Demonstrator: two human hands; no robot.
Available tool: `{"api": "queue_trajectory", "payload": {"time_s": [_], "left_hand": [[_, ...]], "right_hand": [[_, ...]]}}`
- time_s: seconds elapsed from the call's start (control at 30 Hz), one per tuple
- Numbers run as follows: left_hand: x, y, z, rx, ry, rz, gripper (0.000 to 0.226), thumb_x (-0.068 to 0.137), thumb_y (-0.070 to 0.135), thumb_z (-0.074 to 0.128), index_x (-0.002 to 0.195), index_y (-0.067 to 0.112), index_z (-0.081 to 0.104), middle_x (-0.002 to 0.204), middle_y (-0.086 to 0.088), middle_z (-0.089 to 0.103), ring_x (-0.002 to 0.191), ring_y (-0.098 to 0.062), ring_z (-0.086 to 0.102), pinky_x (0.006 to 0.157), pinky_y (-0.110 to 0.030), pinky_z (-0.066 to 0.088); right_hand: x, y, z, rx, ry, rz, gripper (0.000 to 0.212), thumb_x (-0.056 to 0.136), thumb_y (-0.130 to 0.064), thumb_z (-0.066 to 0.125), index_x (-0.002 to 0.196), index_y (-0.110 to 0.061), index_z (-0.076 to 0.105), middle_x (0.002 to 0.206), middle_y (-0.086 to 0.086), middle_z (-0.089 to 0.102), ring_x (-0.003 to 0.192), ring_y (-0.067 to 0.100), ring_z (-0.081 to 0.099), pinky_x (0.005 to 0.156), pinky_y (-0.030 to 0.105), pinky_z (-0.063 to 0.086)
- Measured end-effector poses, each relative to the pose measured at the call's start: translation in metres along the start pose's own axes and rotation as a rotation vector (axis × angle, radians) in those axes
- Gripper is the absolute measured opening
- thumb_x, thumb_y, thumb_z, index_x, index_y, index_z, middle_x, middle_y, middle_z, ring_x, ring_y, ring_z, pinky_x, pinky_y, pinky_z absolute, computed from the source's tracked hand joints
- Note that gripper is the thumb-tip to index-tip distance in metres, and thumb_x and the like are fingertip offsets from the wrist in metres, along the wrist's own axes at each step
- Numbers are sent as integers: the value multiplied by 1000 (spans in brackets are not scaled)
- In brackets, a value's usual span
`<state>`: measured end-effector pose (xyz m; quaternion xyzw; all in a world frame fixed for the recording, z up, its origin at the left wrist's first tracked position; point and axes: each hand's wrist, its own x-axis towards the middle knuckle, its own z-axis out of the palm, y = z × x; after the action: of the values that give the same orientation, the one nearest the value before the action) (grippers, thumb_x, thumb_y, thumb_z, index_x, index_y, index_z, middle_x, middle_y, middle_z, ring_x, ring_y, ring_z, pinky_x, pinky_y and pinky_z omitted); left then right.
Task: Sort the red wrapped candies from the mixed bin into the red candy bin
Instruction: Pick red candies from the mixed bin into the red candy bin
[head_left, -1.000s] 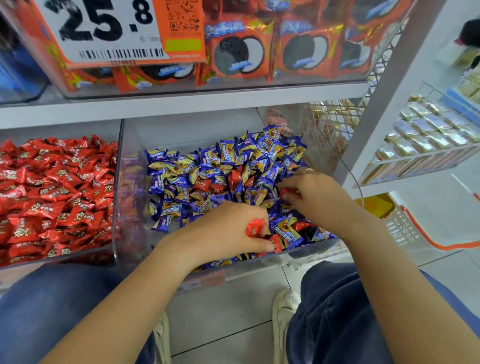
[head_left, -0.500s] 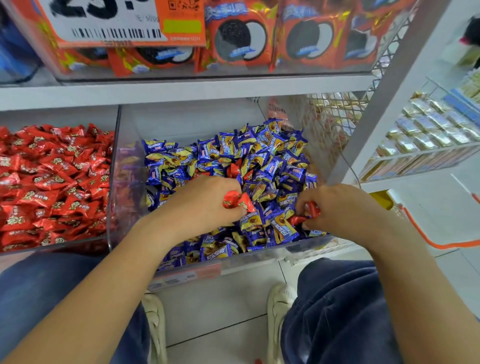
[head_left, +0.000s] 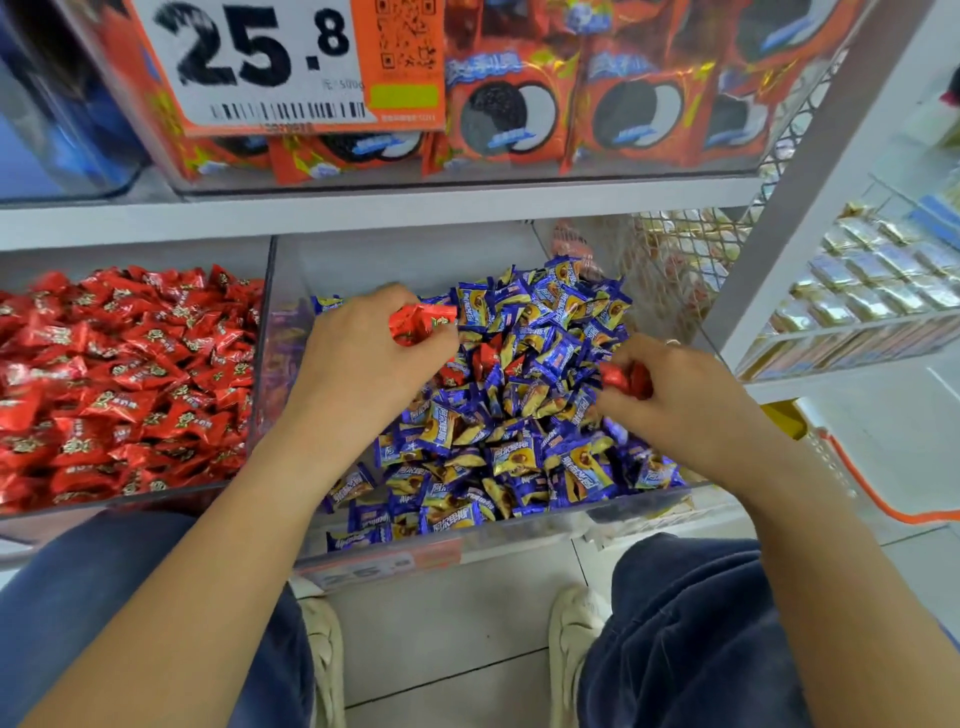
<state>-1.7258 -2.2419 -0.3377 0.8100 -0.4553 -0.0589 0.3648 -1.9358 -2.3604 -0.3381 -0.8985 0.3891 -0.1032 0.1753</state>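
Observation:
The clear mixed bin (head_left: 395, 558) holds a heap of blue and yellow wrapped candies (head_left: 524, 447) with a few red ones (head_left: 485, 358) showing in the middle. My left hand (head_left: 358, 358) is over the bin's left part and grips red wrapped candies (head_left: 421, 323). My right hand (head_left: 675, 395) is over the right part of the heap and pinches a red candy (head_left: 626, 379). The red candy bin (head_left: 262, 332), to the left, is full of red wrapped candies (head_left: 119, 384).
A shelf (head_left: 363, 205) above carries a bin of orange cookie packs (head_left: 524, 104) and a price card (head_left: 270, 62). A white upright (head_left: 779, 218) and wire mesh (head_left: 675, 260) close the right side. My knees and shoes are below, on a tiled floor.
My left hand has lifted back and to the left with its red candies. My right hand has drawn back to the right edge of the heap, holding a red candy.

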Motion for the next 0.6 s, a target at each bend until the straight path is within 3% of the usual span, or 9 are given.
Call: {"api": "queue_trajectory", "payload": {"time_s": [0.13,0.23,0.3,0.47,0.6], "left_hand": [[-6,-14,-48,-35,65,39,21,81,41,67,76,22,61,62,6,61,69,-3,56,59,-11,36],[-18,-50,-87,-50,90,-3,23,82,38,69,77,18,61,69,4,63,69,-10,54,62,-15,35],[-23,-79,-108,-21,130,-91,21,83,39,69,86,20,61,87,7,64,82,-9,55,70,-20,33],[-23,-139,-142,-33,209,-339,52,85,47,65,121,10,63,123,-11,63,117,-26,55,95,-33,38],[-22,-160,-145,-164,190,-478,43,90,34,63,125,9,60,123,-12,61,111,-26,56,93,-34,44]], "right_hand": [[5,-17,7,261,-13,-10,14,89,-29,55,76,-23,54,58,-1,49,51,13,42,54,31,35],[6,-42,20,461,-62,-58,26,93,-33,53,68,-23,51,59,3,42,52,13,36,54,31,30],[9,-68,31,542,-116,-106,27,93,-36,52,67,-26,53,59,0,43,53,11,37,55,29,30],[31,-160,51,555,-283,-324,19,93,-40,52,87,-26,64,62,-12,46,54,1,39,53,15,31],[56,-236,67,576,-262,-424,20,93,-37,55,108,-26,64,86,-16,60,74,-6,49,69,12,37]]}}
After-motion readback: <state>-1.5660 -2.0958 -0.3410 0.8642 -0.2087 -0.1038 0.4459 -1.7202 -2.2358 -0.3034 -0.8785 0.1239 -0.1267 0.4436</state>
